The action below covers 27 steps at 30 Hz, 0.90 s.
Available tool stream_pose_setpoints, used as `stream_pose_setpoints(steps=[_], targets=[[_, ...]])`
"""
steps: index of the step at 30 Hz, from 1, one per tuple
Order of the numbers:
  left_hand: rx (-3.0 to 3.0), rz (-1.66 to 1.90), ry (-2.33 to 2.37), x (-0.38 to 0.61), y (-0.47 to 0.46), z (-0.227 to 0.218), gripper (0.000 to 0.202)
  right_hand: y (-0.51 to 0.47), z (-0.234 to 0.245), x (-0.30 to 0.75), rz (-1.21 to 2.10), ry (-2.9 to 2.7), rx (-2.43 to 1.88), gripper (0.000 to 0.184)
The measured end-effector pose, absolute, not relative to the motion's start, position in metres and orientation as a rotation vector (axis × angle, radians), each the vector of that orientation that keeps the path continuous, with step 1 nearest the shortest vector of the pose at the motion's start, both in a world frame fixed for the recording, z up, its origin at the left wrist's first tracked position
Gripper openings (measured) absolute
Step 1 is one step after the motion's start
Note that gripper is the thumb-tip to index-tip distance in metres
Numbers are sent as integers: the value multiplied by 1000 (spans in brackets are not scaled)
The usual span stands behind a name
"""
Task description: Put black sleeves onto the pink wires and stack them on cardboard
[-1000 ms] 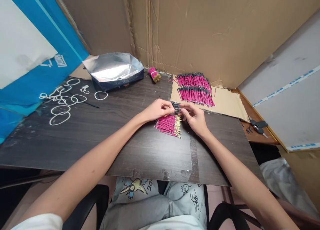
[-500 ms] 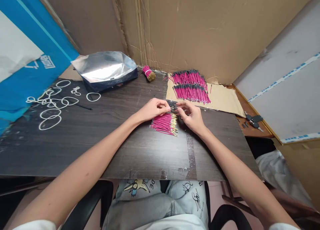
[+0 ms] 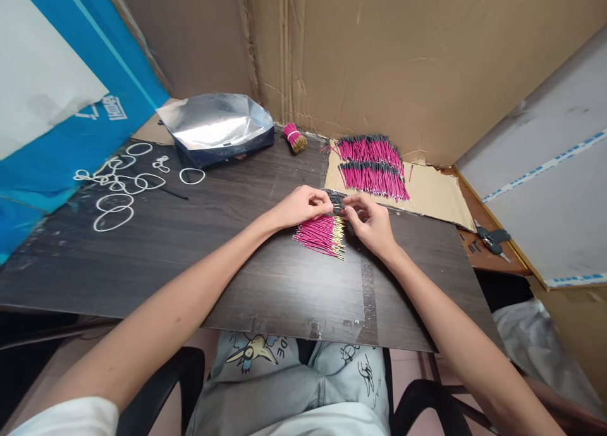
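My left hand (image 3: 306, 206) is closed in a pinch, with a thin gold-tipped wire (image 3: 336, 207) poking out to the right of its fingertips. Facing it, my right hand (image 3: 372, 221) has thumb and index finger brought together; whatever lies between them is too small to make out. Small black sleeves (image 3: 336, 197) lie in a pile on the table behind and between the fingertips. Just below both hands, a row of pink wires (image 3: 318, 235) is spread out, gold terminals to the right and bare silvery ends to the left.
Behind my right hand, a cardboard sheet (image 3: 439, 195) carries two rows of black-capped pink wires (image 3: 374, 178). A banded wire bundle (image 3: 294, 138) and a silver bag (image 3: 220, 123) stand at the back. Rubber bands (image 3: 114, 211) are strewn left; black-handled cutters (image 3: 493, 238) lie far right.
The whole view has shifted, so the table and things appear farther right. Both hands stay close together over the same spot, with little visible change in their grip.
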<state>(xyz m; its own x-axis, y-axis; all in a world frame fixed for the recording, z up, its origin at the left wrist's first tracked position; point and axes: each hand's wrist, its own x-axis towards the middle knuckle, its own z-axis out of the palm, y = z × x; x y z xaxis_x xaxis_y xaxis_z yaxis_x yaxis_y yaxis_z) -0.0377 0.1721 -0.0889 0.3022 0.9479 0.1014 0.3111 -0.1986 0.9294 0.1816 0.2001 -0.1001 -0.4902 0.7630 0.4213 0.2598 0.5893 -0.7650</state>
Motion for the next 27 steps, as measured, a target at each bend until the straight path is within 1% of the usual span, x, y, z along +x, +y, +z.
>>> stream_pose_setpoints(steps=[6,9,13,19,27], targets=[[1758,918,1198,-37,172,-89,23,203,-102,184,705,-2108,-773,14],[1780,934,1231,-35,171,-88,22,202,-101,184,705,-2136,-737,15],[1769,929,1213,-35,170,-87,23,203,-100,183,848,-2064,-751,16],[1724,892,1110,-39,169,-84,25,211,-102,184,1297,-1885,-736,35],[1725,870,1082,-39,169,-82,25,209,-98,180,1338,-1882,-770,41]])
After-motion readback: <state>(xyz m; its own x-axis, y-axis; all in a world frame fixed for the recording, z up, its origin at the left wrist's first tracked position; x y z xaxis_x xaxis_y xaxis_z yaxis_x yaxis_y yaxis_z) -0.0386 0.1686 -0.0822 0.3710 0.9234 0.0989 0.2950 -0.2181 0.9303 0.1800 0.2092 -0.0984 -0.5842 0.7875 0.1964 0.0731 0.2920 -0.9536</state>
